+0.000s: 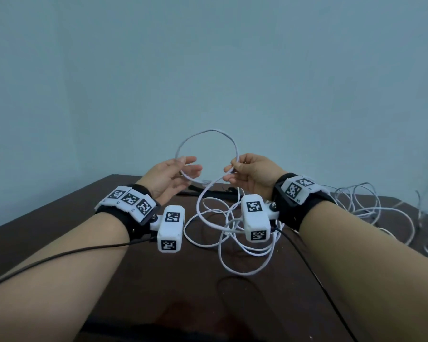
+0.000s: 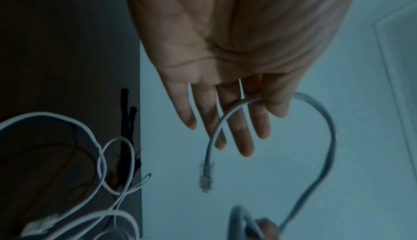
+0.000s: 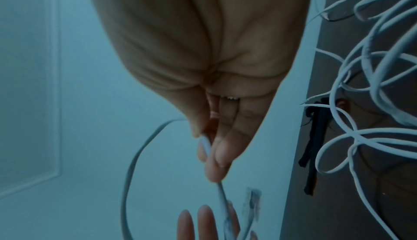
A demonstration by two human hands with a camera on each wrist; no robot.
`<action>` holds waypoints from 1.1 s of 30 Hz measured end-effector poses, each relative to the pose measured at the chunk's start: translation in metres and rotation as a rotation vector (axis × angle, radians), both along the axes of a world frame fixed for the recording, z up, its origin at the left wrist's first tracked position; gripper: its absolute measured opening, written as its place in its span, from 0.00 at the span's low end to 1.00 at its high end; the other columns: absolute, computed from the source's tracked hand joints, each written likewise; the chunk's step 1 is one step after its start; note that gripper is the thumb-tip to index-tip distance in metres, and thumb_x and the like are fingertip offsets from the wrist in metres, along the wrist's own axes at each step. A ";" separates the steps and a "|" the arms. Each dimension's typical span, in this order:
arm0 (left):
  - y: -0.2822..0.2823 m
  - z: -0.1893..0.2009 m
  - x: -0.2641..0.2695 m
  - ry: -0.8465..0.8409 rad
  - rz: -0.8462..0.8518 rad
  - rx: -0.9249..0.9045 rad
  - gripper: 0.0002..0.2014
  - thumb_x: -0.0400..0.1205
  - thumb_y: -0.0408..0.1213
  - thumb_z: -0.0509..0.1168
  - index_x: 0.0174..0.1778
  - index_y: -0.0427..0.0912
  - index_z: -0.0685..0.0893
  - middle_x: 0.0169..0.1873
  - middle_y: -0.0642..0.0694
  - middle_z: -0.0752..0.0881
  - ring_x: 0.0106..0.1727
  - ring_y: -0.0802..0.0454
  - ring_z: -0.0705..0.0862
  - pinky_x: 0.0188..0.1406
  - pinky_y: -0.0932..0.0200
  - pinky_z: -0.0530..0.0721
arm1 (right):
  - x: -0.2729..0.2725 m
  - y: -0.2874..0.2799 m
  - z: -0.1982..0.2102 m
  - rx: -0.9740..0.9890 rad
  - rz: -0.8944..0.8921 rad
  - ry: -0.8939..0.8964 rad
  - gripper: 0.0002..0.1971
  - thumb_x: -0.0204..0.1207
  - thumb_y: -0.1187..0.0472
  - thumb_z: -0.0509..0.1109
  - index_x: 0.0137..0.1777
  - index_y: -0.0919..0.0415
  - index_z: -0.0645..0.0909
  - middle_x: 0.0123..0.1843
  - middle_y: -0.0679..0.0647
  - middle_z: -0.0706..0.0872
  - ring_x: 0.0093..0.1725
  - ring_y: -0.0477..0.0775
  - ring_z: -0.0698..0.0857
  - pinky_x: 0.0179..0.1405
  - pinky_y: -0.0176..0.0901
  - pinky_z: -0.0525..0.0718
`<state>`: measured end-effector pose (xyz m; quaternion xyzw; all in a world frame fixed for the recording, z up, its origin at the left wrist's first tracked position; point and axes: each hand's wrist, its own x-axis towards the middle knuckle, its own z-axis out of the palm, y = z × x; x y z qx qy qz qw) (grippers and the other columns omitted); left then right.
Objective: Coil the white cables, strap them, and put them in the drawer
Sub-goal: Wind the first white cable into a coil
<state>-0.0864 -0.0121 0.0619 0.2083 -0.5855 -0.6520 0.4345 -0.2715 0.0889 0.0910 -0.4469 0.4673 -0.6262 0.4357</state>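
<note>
Right hand (image 1: 251, 174): your thumb and fingers pinch the white cable (image 1: 208, 134) where its raised loop closes. Left hand (image 1: 169, 177): thumb presses the loop's other side against straight, spread fingers (image 2: 243, 136). Clear plug (image 2: 205, 177): hangs free below your left fingers. Remaining cable: loose tangle on the dark table (image 1: 59, 225), under your wrists. Black straps (image 3: 312, 147): flat at the table's far edge.

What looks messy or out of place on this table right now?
A tangled heap of white cables sprawls uncoiled across the dark table, more trailing at its right edge. Only one loop is formed, held between the left hand and right hand. Nothing looks damaged.
</note>
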 end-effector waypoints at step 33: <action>-0.038 -0.005 -0.040 -0.407 0.428 -0.084 0.17 0.84 0.24 0.52 0.32 0.45 0.71 0.26 0.46 0.75 0.22 0.55 0.76 0.27 0.62 0.73 | 0.000 0.010 -0.014 0.186 0.076 0.348 0.15 0.76 0.47 0.67 0.58 0.54 0.79 0.53 0.49 0.83 0.43 0.49 0.81 0.41 0.39 0.76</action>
